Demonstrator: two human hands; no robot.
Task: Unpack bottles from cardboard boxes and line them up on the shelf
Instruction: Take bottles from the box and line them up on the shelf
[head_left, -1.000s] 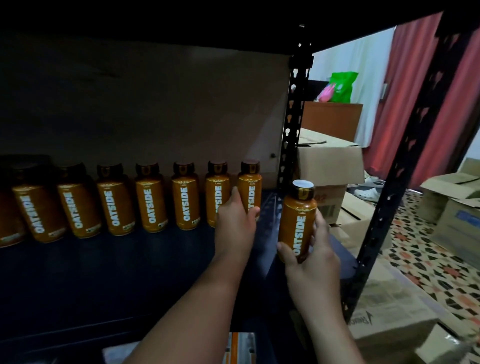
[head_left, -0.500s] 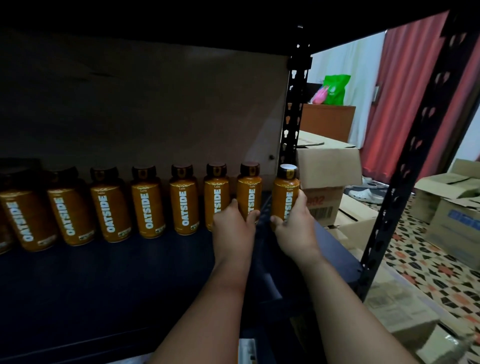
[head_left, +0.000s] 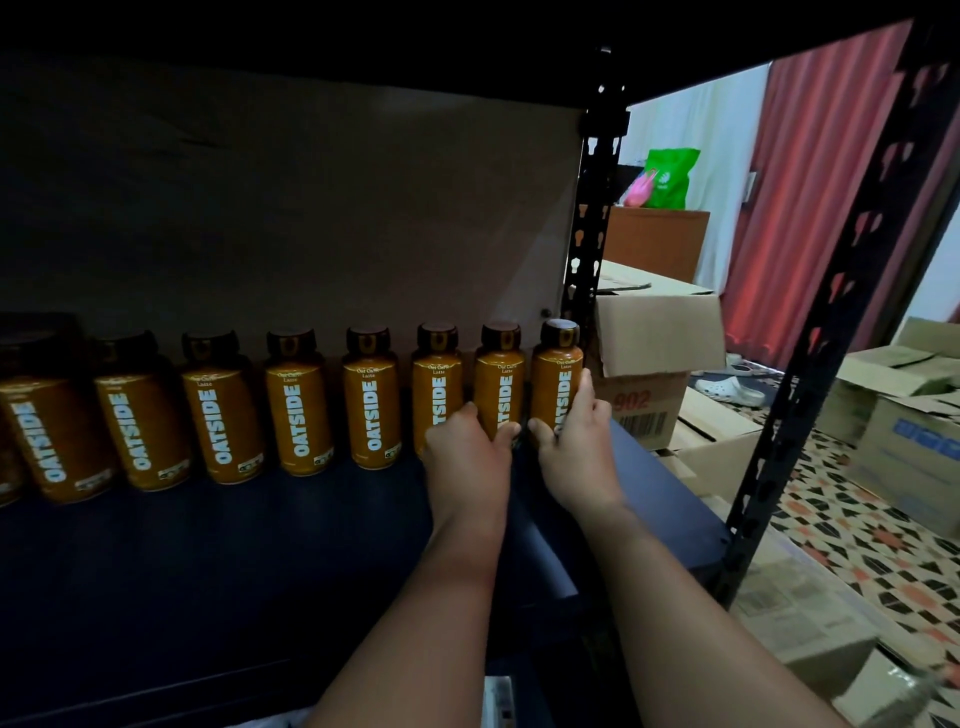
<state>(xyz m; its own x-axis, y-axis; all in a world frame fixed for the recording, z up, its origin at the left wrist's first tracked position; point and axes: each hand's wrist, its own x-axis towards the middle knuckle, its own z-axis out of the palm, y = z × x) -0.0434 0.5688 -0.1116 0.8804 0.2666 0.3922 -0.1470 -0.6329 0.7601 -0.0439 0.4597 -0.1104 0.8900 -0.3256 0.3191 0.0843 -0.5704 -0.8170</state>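
Head view: a row of smooth, cylindrical orange bottles with dark round caps (head_left: 298, 400) stands upright along the back of a dark, matte metal shelf (head_left: 208, 561). The right hand (head_left: 574, 447) grasps the rightmost orange bottle (head_left: 556, 374), just beside the perforated black corner post (head_left: 589, 234); the left hand (head_left: 467, 452) wraps its neighbour bottle (head_left: 498, 384). The shelf front lies bare, and creased brown cardboard boxes (head_left: 654, 332) sit right.
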